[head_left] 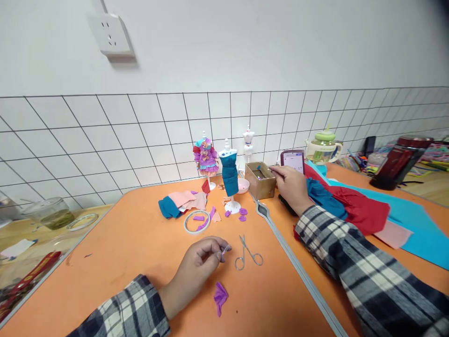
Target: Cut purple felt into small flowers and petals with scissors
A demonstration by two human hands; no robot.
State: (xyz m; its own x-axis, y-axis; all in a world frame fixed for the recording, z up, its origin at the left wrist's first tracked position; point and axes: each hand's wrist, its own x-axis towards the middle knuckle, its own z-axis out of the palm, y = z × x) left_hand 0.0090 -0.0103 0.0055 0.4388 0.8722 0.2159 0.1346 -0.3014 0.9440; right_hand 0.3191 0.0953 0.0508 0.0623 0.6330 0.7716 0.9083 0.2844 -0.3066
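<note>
Purple scrap (220, 298) lies nearest you, crumpled and likely soft; pinch it by a fold. Just beyond, your left hand (199, 264) closes thumb and fingers on a pale strip (226, 249) that looks light and flimsy, best gripped gently near an end. Scissors (244, 245) rest beside those fingertips, blades slightly apart; they look stiff, with loops to take hold of. To their right, a long grey band (297, 263) runs up toward the box (261, 188). Your right hand (293, 185) has its fingers at the box's right rim; you cannot tell whether they pinch anything. The box looks rigid, steadiest by its side walls. A pink bowl (242, 186) and teal-wrapped dress form (229, 175) crowd its left, and a phone (294, 159) stands behind your hand.
</note>
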